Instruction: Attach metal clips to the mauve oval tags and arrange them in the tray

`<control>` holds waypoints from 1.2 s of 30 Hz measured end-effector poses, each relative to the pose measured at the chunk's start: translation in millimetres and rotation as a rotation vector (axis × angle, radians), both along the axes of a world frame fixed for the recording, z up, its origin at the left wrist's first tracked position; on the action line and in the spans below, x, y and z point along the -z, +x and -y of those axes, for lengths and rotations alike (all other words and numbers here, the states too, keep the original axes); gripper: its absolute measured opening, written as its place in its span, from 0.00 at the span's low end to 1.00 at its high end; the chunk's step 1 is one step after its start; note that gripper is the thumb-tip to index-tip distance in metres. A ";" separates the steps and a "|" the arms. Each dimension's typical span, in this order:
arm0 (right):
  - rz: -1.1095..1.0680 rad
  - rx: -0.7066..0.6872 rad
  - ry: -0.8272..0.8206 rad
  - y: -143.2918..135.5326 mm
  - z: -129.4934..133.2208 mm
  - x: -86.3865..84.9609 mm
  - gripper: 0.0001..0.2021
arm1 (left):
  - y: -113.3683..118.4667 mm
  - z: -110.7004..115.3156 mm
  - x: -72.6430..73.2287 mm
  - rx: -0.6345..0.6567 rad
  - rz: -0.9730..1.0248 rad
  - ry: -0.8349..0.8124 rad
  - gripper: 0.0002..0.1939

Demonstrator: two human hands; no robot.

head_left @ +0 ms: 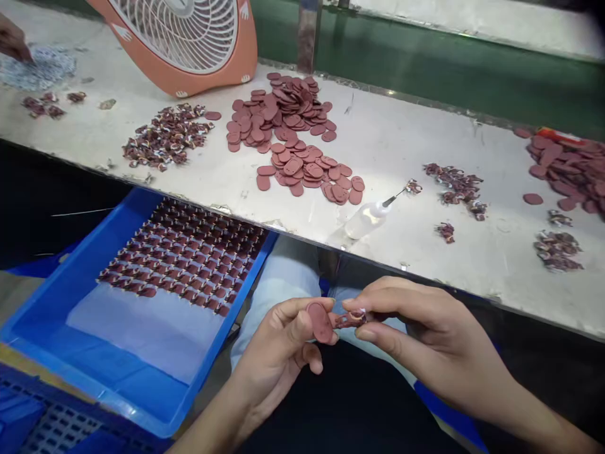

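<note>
Between the thumb and fingers of my left hand point(288, 347) is a flat reddish-brown oval base point(320, 321), tilted so that its face shows. My right hand point(420, 334) pinches a small dark-brown figurine with white and yellowish spots point(350, 319) between thumb and forefinger. The figurine's near end meets or lies just beside the oval's edge; whether they touch I cannot tell. Both hands are over my lap, below the table's front edge. On the table above them lies a clear bottle with a thin needle tip point(366, 221), its tip by a loose figurine point(413, 186).
Piles of oval bases point(288, 120) and figurines point(165, 139) lie on the white table point(387, 139). An orange fan point(189, 44) stands at the back. A blue tray point(155, 403) at left holds rows of figurines on bases. Another person's hand point(13, 41) is far left.
</note>
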State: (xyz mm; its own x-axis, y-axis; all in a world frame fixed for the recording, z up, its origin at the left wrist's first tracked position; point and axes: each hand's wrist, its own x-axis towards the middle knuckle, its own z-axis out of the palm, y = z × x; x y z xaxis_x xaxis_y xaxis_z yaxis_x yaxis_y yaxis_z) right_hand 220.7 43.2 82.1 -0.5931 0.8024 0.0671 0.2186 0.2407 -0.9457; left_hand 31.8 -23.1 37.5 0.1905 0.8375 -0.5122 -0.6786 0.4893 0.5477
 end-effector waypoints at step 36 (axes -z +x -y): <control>0.198 -0.218 0.126 -6.5 -19.3 -10.8 0.07 | -0.8 -3.5 8.3 0.055 0.084 -0.039 0.15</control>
State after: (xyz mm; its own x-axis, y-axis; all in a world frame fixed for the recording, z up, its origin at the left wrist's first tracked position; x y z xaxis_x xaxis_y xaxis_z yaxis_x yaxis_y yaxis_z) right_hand 214.2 62.5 93.0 -0.7613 0.6479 0.0245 0.3258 0.4149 -0.8495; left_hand 31.0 -19.6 29.2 0.2797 0.8043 -0.5243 -0.6930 0.5471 0.4696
